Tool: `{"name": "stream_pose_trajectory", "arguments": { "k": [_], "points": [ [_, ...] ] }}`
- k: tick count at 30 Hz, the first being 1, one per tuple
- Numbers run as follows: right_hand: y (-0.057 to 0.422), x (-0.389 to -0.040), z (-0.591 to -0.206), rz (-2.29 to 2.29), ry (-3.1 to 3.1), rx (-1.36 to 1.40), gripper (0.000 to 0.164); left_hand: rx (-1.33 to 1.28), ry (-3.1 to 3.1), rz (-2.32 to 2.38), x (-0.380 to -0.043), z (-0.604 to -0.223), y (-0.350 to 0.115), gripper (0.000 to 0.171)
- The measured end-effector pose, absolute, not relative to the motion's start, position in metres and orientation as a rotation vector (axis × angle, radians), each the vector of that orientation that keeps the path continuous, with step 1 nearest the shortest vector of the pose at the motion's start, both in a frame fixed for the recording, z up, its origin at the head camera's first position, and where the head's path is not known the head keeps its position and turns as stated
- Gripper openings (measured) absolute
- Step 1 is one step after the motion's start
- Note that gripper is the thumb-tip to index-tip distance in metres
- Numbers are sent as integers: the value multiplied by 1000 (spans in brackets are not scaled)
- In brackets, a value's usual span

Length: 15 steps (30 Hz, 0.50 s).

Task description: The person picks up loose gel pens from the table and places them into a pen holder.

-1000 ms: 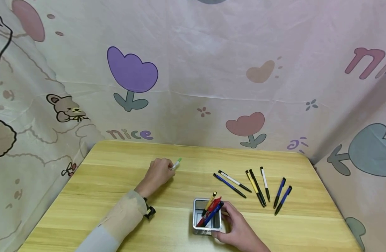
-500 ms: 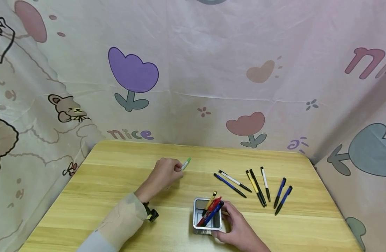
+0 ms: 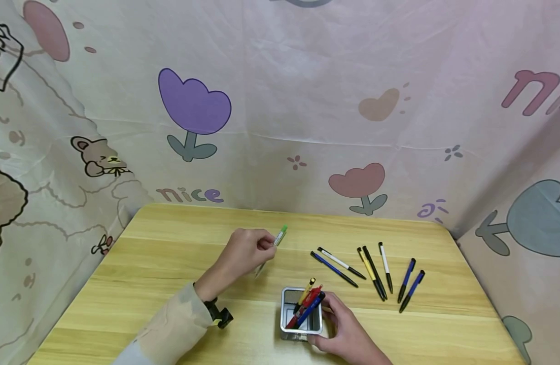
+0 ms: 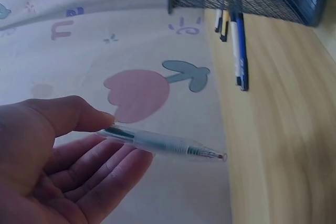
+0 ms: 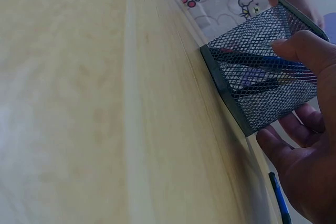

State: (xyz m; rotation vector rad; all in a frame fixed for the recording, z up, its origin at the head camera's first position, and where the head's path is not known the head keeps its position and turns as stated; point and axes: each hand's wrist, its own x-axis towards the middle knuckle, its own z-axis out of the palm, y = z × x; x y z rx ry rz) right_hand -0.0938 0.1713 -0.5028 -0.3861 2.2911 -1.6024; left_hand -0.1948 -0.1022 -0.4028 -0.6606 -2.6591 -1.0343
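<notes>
My left hand (image 3: pixel 244 253) pinches a clear pen with a green end (image 3: pixel 281 235) between thumb and fingers, above the table left of centre. In the left wrist view the pen (image 4: pixel 163 142) lies slantwise, its tip past the fingers. My right hand (image 3: pixel 344 329) grips the right side of a square metal mesh pen holder (image 3: pixel 302 335), which stands on the table near the front. Inside the holder lean a yellow pen (image 3: pixel 306 292), red pens (image 3: pixel 311 299) and a blue pen (image 3: pixel 311 310). The right wrist view shows the thumb and fingers round the mesh wall (image 5: pixel 252 100).
Several pens lie on the wooden table (image 3: pixel 170 243) to the right: a blue one (image 3: pixel 332 268) beside a white one (image 3: pixel 339 262), a yellow one (image 3: pixel 366 263) by a black one, another white one (image 3: pixel 384 261), and two blue ones (image 3: pixel 412 290). A printed cloth (image 3: pixel 280 101) hangs behind.
My left hand has moved right and lifted the clear pen, so more of its length now shows below the fingers. My right hand and the pen holder have stayed in place.
</notes>
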Motion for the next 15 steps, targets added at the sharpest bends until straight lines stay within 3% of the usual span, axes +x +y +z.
{"name": "stream_pose_trajectory", "arguments": {
  "k": [15],
  "points": [
    [172, -95, -504, -1597, 2287, -391, 69, -766, -2506, -1284, -175, -384, -95, 8]
  ]
}}
